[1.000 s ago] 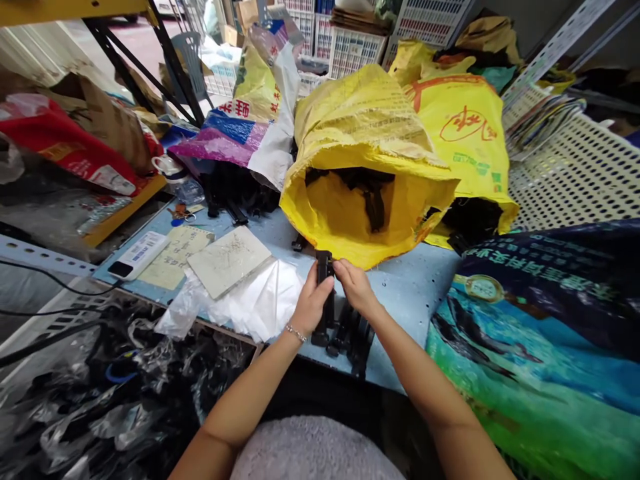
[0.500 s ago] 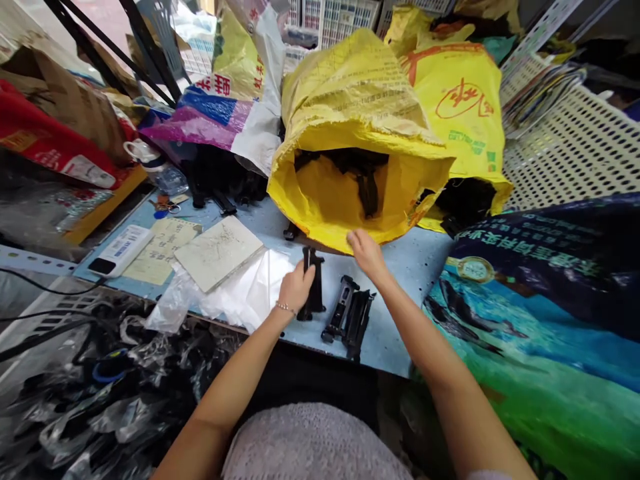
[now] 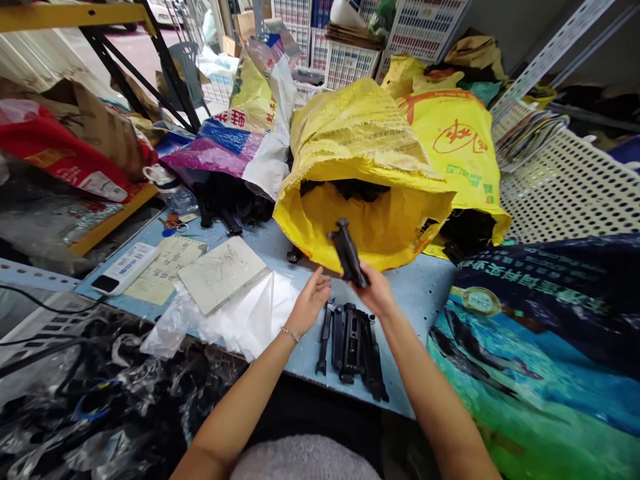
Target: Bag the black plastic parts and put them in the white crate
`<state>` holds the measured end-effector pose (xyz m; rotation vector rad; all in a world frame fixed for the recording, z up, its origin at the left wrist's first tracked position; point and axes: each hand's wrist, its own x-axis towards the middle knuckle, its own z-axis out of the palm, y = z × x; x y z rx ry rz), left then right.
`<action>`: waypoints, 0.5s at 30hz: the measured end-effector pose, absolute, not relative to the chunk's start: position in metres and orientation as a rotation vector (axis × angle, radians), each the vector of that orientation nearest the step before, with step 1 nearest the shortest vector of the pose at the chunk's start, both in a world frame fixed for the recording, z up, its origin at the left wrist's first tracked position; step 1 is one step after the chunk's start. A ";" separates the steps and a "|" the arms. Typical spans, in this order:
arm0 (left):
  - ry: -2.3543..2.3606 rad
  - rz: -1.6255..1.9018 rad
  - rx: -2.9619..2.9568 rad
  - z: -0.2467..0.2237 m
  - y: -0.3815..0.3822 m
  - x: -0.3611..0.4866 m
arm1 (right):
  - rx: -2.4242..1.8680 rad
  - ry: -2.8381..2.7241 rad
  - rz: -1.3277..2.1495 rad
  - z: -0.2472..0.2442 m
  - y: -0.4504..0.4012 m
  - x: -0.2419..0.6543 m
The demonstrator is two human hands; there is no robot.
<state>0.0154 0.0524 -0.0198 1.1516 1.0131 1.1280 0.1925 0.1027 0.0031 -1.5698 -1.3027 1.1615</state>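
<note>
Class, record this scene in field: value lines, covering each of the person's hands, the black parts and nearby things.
Left hand: open, apparently holding nothing
Right hand: gripping an elongated black plastic-looking part
Held part's position: tilted, in front of the open mouth of a large yellow woven sack
Loose pieces: several elongated black parts side by side on the blue tabletop; exact count unclear
Near left hand: crumpled white plastic sheeting, partly under a flat pale-grey rectangular slab

A slim black part [image 3: 347, 253] is held tilted; similar black parts [image 3: 352, 343] lie side by side on the blue tabletop [image 3: 416, 293].
</note>
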 end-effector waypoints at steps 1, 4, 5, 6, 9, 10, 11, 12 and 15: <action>0.850 1.142 1.003 -0.014 0.056 0.021 | -1.495 -1.291 1.281 -0.002 0.074 0.185; 0.543 1.076 0.710 0.002 0.055 0.029 | -1.128 -1.109 1.849 -0.014 0.008 0.168; 0.524 1.063 0.662 0.006 0.051 0.028 | -1.082 -1.090 1.950 -0.015 -0.003 0.167; 0.543 1.069 0.636 0.009 0.047 0.025 | -1.097 -1.113 1.969 -0.014 -0.009 0.168; 0.700 1.110 0.659 0.015 0.033 0.012 | -1.299 -1.362 1.527 0.001 0.001 0.177; 0.740 1.098 0.683 0.017 0.028 0.008 | -1.353 -1.495 1.261 0.008 0.010 0.178; 0.762 1.063 0.695 0.019 0.023 0.006 | -1.370 -1.644 0.990 0.016 0.021 0.179; 0.761 1.010 0.687 0.021 0.019 0.005 | -1.349 -1.800 0.743 0.023 0.032 0.178; 0.729 0.901 0.584 0.027 0.010 0.006 | -1.187 -2.179 0.295 0.035 0.057 0.166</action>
